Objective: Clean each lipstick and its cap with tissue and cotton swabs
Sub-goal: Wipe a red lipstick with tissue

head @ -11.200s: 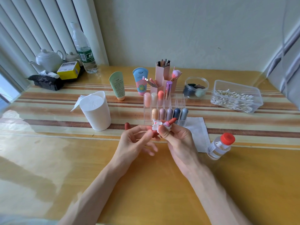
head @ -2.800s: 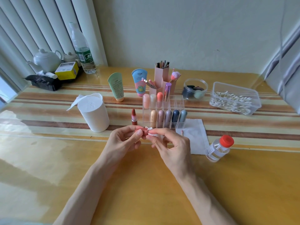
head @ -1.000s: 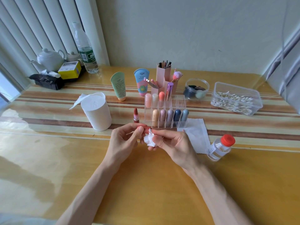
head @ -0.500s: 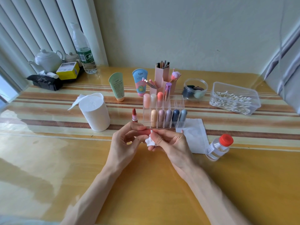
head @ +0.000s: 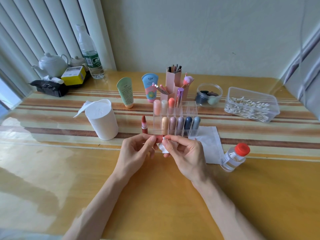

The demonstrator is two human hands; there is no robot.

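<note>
The counter (head: 155,196) is a glossy yellow wood top with brown and cream stripes running across its middle. A white tissue roll (head: 102,122) stands left of centre. To its right an uncapped red lipstick (head: 144,125) stands upright, just beside a clear acrylic organizer (head: 193,110) that holds capped lipsticks (head: 180,124). Behind the organizer stand a green tube (head: 125,92), a blue tube (head: 150,90) and pink brush holders (head: 173,78). Further right are a round clear jar (head: 209,95) and a clear box of cotton swabs (head: 251,104). A flat tissue sheet (head: 210,144) lies at the organizer's near right corner, with a red-capped bottle (head: 233,157) just beside it. At the far left corner are a water bottle (head: 90,54), a white teapot (head: 52,64), a yellow box (head: 73,76) and a black bag (head: 48,87).
</note>
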